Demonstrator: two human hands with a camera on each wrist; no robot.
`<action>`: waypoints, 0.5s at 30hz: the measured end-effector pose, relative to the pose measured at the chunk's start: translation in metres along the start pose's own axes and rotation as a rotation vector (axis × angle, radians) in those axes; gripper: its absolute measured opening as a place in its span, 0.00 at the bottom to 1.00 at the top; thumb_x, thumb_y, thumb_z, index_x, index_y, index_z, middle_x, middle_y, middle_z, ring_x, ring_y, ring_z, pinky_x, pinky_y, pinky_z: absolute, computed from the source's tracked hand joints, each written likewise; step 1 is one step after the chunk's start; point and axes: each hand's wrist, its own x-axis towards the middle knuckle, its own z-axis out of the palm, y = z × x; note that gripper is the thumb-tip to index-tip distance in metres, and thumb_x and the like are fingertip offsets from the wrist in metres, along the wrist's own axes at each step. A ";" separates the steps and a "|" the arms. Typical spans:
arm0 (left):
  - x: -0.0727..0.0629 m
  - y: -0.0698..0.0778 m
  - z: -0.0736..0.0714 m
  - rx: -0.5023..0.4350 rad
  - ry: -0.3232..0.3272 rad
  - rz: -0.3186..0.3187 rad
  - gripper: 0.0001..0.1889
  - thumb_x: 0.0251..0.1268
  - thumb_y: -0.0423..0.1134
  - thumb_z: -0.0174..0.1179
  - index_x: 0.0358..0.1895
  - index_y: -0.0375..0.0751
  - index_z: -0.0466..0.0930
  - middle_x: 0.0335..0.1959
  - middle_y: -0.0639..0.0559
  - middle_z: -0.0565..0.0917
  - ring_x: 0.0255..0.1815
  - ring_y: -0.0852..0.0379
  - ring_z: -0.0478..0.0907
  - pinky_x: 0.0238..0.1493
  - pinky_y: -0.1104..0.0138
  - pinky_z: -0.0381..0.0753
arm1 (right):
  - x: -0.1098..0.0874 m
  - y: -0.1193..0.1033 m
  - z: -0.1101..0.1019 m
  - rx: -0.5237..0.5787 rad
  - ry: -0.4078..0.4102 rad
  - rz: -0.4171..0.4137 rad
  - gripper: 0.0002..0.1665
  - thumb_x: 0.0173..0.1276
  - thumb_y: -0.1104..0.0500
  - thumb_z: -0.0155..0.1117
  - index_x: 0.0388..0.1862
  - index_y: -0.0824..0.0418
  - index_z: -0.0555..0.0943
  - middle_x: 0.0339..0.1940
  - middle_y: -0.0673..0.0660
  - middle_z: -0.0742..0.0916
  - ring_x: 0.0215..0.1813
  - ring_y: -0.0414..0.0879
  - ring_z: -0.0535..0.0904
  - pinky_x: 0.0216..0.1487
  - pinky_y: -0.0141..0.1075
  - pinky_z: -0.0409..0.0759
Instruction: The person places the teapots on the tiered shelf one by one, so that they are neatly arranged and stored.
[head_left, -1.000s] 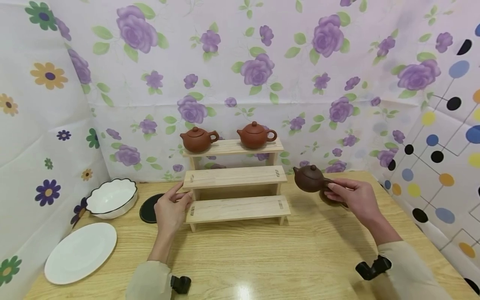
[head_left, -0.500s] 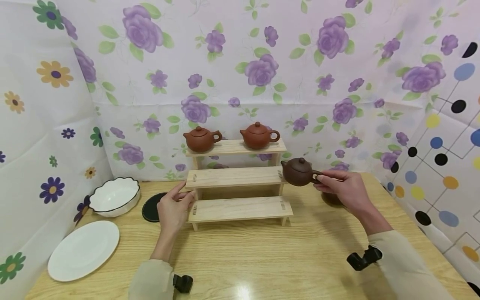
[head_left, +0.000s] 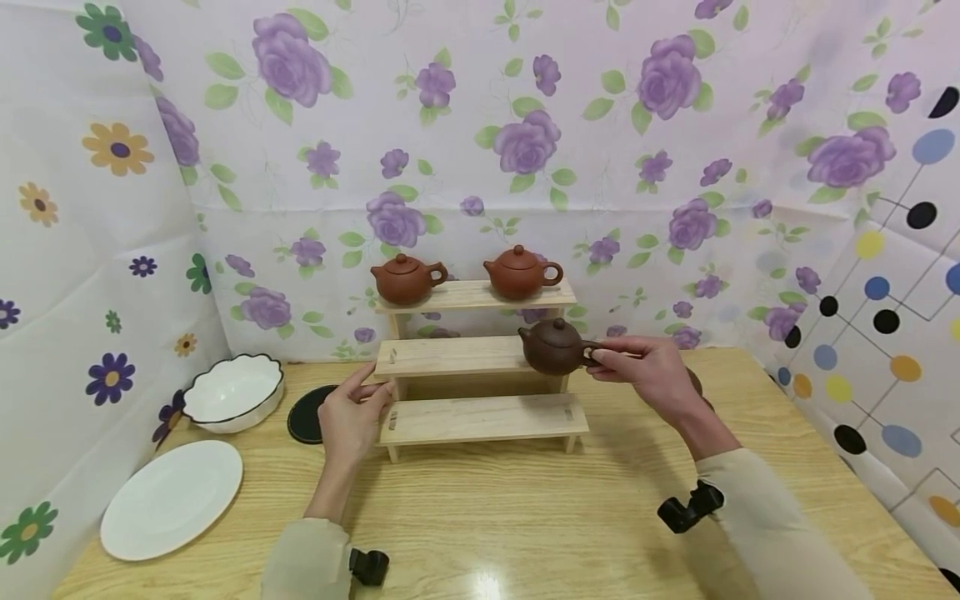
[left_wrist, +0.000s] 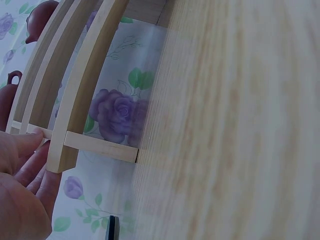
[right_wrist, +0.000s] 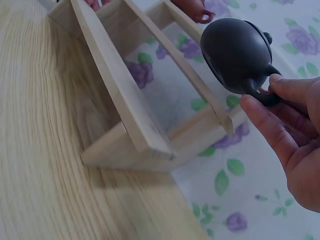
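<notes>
My right hand point(head_left: 648, 371) pinches the handle of a dark brown teapot point(head_left: 555, 348) between thumb and fingers. The pot is at the right end of the middle step of a three-step wooden display stand point(head_left: 465, 421). From the right wrist view, the teapot point(right_wrist: 235, 52) looks held in the air, clear of the boards. At the stand's left side, my left hand point(head_left: 348, 425) grips the upright, thumb and fingers about it in the left wrist view. Two reddish-brown teapots, one on the left point(head_left: 405, 282) and one on the right point(head_left: 517, 275), sit on the top step.
Left of the stand are a round black coaster point(head_left: 309, 415), a white scalloped bowl with a dark rim point(head_left: 236, 392) and a white plate point(head_left: 172, 500). Behind my right wrist, a dark brown object point(head_left: 696, 382) is mostly hidden. Floral cloth point(head_left: 465, 167) hangs behind the table.
My right hand has carried the dark teapot leftward from the stand's right side to the middle step. The left hand keeps its place on the stand; the head view has shifted slightly.
</notes>
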 end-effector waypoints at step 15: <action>-0.001 0.001 0.000 -0.014 0.000 -0.013 0.25 0.70 0.38 0.72 0.69 0.46 0.83 0.41 0.40 0.93 0.27 0.70 0.87 0.27 0.76 0.79 | 0.028 -0.012 0.044 0.019 -0.066 -0.004 0.21 0.78 0.63 0.66 0.62 0.76 0.83 0.58 0.74 0.86 0.43 0.43 0.93 0.52 0.43 0.88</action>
